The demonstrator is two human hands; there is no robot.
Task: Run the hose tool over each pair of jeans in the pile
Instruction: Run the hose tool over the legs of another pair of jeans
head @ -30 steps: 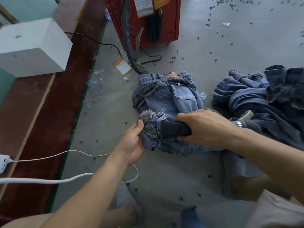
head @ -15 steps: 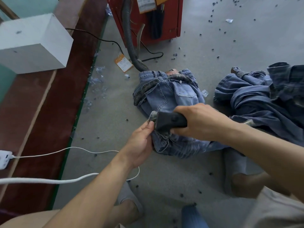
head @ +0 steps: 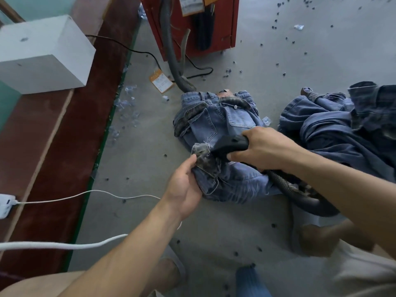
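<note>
A folded pair of light blue jeans (head: 222,123) lies on the grey floor in the middle of the head view. My left hand (head: 184,185) pinches a frayed hem of these jeans at their near left corner. My right hand (head: 263,150) grips the black nozzle of the hose tool (head: 229,144), whose tip rests on the denim beside the held hem. Its ribbed dark hose (head: 289,189) curves away under my right forearm. A pile of darker blue jeans (head: 342,129) lies to the right.
A red machine (head: 192,24) stands at the back with a grey hose (head: 171,56) running down to the jeans. A white box (head: 42,54) sits on a red-brown ledge at left, with white cables (head: 85,195). Dark scraps dot the floor; my feet are below.
The nozzle in my right hand has slid away from me, up along the jeans. My left hand followed, still pinching the hem. More of the ribbed hose shows under my right arm.
</note>
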